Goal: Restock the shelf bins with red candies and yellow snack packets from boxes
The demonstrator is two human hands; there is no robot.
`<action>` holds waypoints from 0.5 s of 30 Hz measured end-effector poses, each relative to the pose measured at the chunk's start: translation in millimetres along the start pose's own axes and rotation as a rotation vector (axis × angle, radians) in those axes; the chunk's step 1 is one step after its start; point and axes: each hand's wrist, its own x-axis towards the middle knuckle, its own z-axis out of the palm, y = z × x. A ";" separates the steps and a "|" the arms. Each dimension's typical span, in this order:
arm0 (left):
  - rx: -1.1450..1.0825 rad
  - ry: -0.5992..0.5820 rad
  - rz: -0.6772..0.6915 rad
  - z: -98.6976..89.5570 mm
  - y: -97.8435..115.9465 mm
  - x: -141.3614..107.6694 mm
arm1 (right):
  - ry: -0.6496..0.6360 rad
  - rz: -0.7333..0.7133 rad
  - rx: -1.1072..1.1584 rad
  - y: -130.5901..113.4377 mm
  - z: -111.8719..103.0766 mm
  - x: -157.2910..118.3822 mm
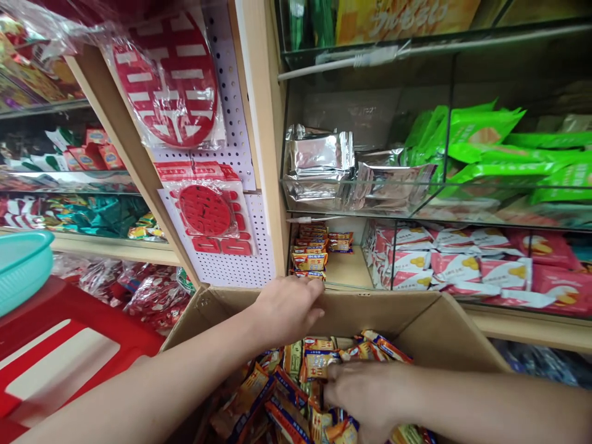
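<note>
A cardboard box [379, 311] stands before me, holding many small orange, yellow and blue snack packets [289, 416]. My left hand [289, 308] reaches over its far side, close to a row of similar snack packets [309, 262] on the low shelf. Its fingers are loosely bent and the thumb stands apart; I see nothing between them, though the far fingertips are hidden. Down in the box, my right hand [365, 391] is slightly blurred. Its fingers curl in among the packets and seem closed on some, partly hidden from view.
Glass-fronted shelves hold silver packets [319, 154], green packets [481, 132] and pink-and-white packets [456, 265]. Red round decorations [206, 209] hang on a pegboard [263, 240]. A red plastic stool [124, 308] with a teal basket [23, 265] stands at the left.
</note>
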 end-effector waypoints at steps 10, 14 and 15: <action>-0.416 -0.011 -0.068 -7.8 -6.5 1.2 | 0.175 0.017 0.115 -14.0 3.2 -11.9; -1.011 0.042 -0.097 -12.4 -14.8 5.1 | 0.689 0.103 0.472 7.6 -31.8 -36.3; -1.154 0.035 -0.084 -13.6 -15.4 5.9 | 0.795 0.122 0.627 13.4 -38.0 -40.5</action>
